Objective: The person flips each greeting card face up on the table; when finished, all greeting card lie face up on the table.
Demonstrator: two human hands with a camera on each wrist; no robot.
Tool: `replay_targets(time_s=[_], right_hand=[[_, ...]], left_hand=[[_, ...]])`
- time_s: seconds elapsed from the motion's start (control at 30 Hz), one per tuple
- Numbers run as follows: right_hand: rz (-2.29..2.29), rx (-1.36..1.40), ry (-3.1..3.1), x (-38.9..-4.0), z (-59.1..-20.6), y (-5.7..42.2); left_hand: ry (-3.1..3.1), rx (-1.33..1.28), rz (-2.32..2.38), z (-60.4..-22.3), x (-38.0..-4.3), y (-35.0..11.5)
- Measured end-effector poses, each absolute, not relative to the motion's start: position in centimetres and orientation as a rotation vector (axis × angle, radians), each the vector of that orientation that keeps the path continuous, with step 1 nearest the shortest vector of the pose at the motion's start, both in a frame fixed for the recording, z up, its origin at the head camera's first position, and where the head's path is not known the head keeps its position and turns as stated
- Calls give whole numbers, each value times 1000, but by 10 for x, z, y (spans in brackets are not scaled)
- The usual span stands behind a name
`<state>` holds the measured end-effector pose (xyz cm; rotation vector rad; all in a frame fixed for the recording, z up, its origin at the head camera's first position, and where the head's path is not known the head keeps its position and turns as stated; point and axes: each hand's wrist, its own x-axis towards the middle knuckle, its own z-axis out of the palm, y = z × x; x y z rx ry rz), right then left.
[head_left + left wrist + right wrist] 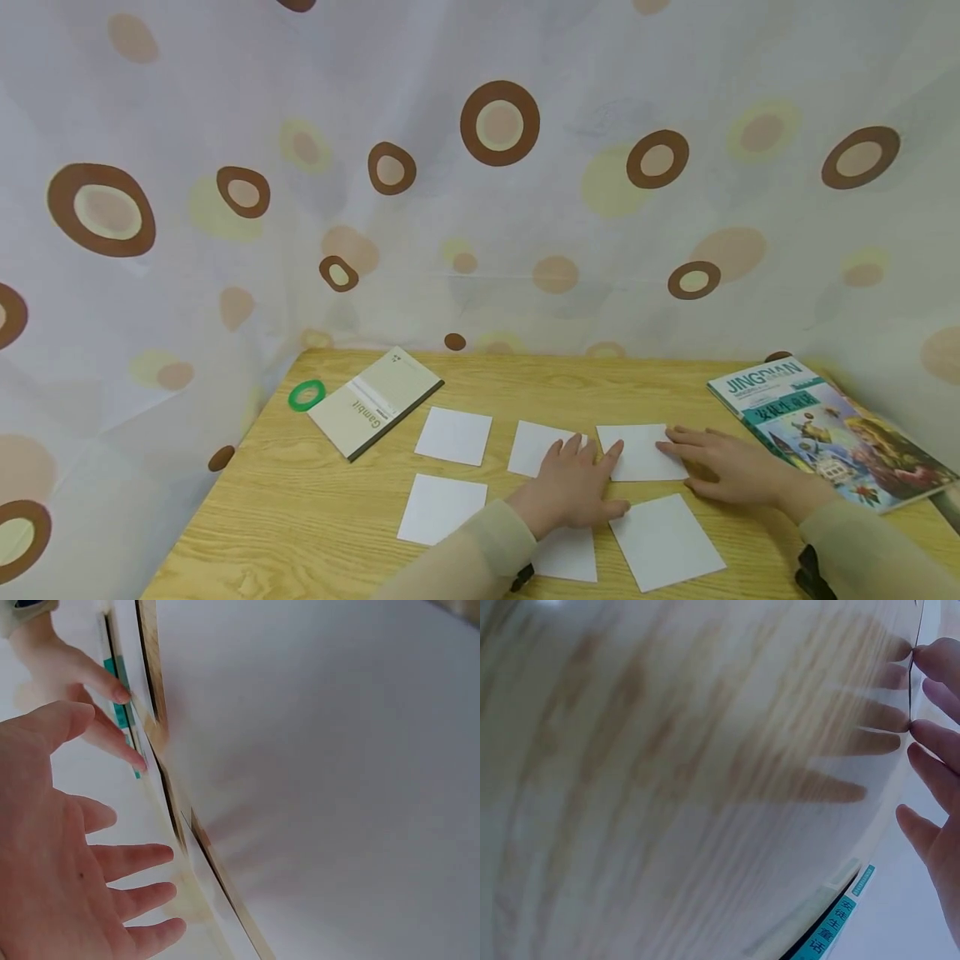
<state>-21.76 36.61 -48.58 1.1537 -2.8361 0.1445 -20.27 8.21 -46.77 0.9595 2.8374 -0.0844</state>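
Observation:
Several white square cards lie in two rows on the wooden table. My left hand point(567, 490) is over the middle of them with its fingers spread, covering parts of the back middle card point(529, 443) and the front middle card point(564, 557). In the left wrist view, nothing is between the fingers of the left hand point(71, 847). My right hand point(731, 467) lies flat to the right, fingertips at the right edge of the back right card point(641, 454). The right wrist view shows two fingertips point(924, 731) right at that edge. The front right card point(666, 542) sits tilted between the hands.
Two more cards, the back left card point(453, 437) and front left card point(441, 507), lie to the left. Beyond them are a beige Gambit notebook point(375, 404) and a green ring point(307, 396). A magazine point(832, 433) lies at the right, near the right wrist. A patterned curtain point(420, 225) hangs behind.

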Motion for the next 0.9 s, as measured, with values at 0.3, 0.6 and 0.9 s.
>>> replay_targets(time_s=[0.3,0.6,0.9], right_hand=[[128,1148,-2866,-217,-483,362],[51,1186,-2859,-218,-481,361],[49,1181,-2839,-216,-482,364]], left_hand=[[2796,940,-76,-469,-201,83],[2744,968,-15,-471,-201,83],[2728,1003,34,-473,-203,82]])
